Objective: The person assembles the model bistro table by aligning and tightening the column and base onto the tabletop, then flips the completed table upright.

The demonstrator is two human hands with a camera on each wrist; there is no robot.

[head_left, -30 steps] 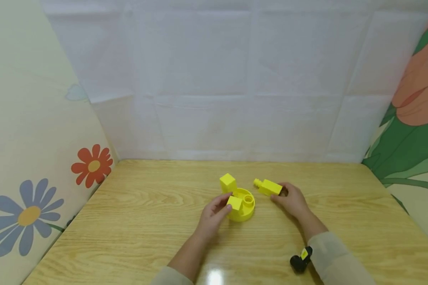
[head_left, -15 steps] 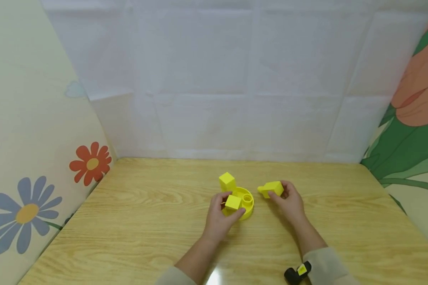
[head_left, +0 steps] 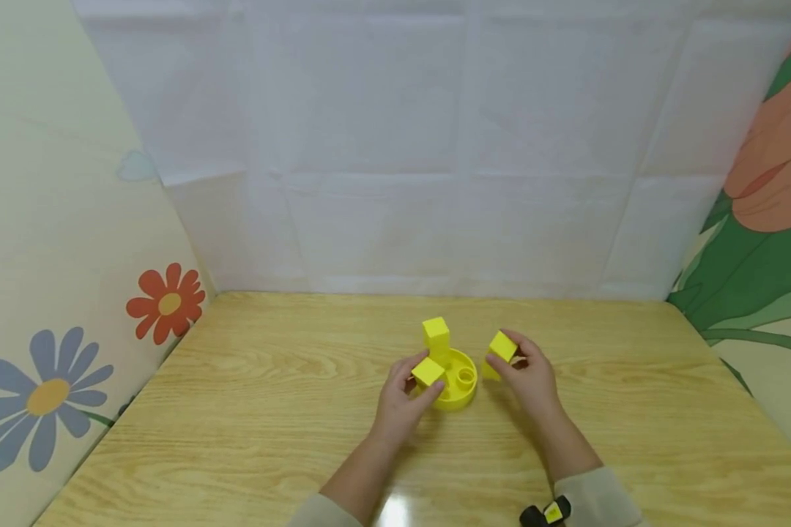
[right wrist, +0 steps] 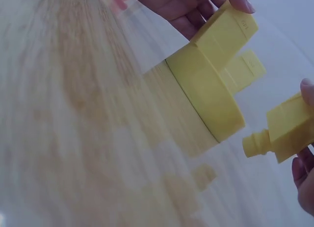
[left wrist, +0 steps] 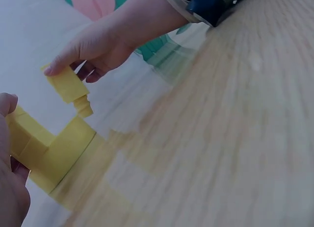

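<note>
- Head: left hand [head_left: 395, 406] grips 1 of 2 upright yellow plastic blocks [head_left: 428, 372] on a round yellow plastic base [head_left: 460, 401].
- Left wrist: right hand [left wrist: 105, 48] pinches a stemmed yellow plastic block [left wrist: 68, 86].
- Right wrist: that block hangs just beside the base.

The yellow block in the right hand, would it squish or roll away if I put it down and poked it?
The block probably won't squish, because its crisp edges look like stiff plastic. Its flat sides should stop it rolling far. Stood on its narrow, round peg, though, it would likely tip over.
</note>
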